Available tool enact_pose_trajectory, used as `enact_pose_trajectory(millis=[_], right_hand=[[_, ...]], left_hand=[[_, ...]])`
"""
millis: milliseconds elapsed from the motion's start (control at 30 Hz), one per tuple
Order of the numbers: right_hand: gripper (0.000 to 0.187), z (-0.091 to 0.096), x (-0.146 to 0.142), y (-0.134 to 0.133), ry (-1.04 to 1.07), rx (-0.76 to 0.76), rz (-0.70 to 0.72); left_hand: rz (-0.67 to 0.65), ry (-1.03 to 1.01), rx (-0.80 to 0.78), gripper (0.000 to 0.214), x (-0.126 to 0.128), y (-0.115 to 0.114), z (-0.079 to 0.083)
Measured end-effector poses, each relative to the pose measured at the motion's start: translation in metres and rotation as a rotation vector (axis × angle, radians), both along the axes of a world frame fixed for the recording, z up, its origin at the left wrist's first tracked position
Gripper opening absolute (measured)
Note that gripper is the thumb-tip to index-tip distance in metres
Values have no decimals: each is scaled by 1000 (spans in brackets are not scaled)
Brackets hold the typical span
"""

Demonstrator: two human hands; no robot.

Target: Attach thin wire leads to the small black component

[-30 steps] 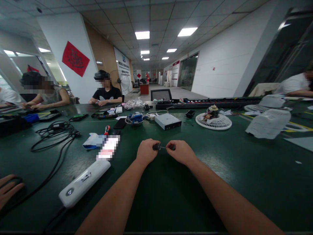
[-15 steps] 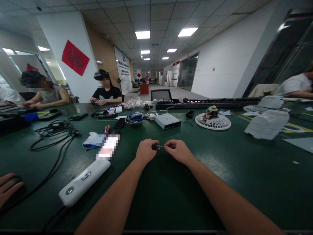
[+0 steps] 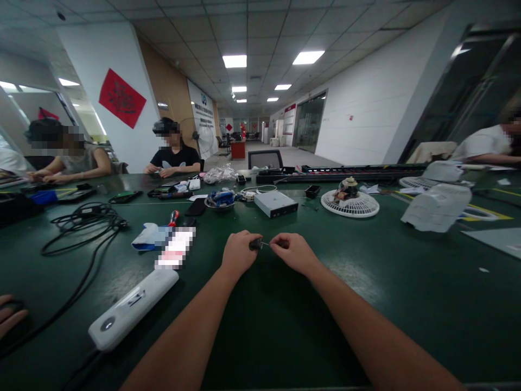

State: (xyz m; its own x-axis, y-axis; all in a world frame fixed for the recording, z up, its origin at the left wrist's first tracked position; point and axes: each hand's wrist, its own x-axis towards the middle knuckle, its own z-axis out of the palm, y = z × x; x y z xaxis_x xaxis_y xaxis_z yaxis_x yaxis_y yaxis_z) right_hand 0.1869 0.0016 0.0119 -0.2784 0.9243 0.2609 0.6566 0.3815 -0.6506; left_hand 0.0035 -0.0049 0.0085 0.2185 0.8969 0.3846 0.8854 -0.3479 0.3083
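Left hand (image 3: 239, 253) closed in a loose fist around a small black cylindrical part (image 3: 255, 244), only its end showing past the fingers. Right hand (image 3: 293, 252) pinching, thumb and forefinger pressed together on a thin wire (image 3: 265, 244) that crosses the short gap from the part; where the wire ends inside the right hand is hidden. Part and wire sit in the air just above the dark green workbench (image 3: 407, 326), in front of the person's chest.

Handling, judged by eye: the part looks light and hard, small enough to slip from the fingers. The wire looks fine and easy to bend, so the black body seems the safer place to take hold.

Near edge of the workbench runs along the bottom of the view, under both forearms. To the left, close by: pixelated paper (image 3: 175, 248), blue-and-white packet (image 3: 148, 237), red-handled screwdriver (image 3: 173, 218). Ahead: silver box (image 3: 275, 204). Widest stretch of green surface lies right of the right forearm, toward a crumpled white plastic sheet (image 3: 437, 207). A co-worker's hand (image 3: 8, 314) at the left edge, well apart
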Motion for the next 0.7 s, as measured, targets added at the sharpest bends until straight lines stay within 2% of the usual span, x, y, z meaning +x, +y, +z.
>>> enact_pose_trajectory(millis=[100,167,267,367,467,600,700], right_hand=[[19,-2,0,1,-92,3,-43],[18,-1,1,0,-129,0,-10],[18,0,1,0,-50,-8,67],[20,-1,0,1,20,-12,12],[17,-2,0,2,-44,0,-53],[18,-4,1,2,-2,-16,61],[20,-6,2,4,40,-15,25]], left_hand=[[-22,33,13,32,0,1,-1],[-32,42,19,32,0,1,-2],[-26,20,34,32,-1,1,-2],[-18,14,53,32,-1,1,-1],[-23,48,49,31,-1,1,0],[-28,45,39,31,0,0,1],[-3,41,43,32,0,-1,1]])
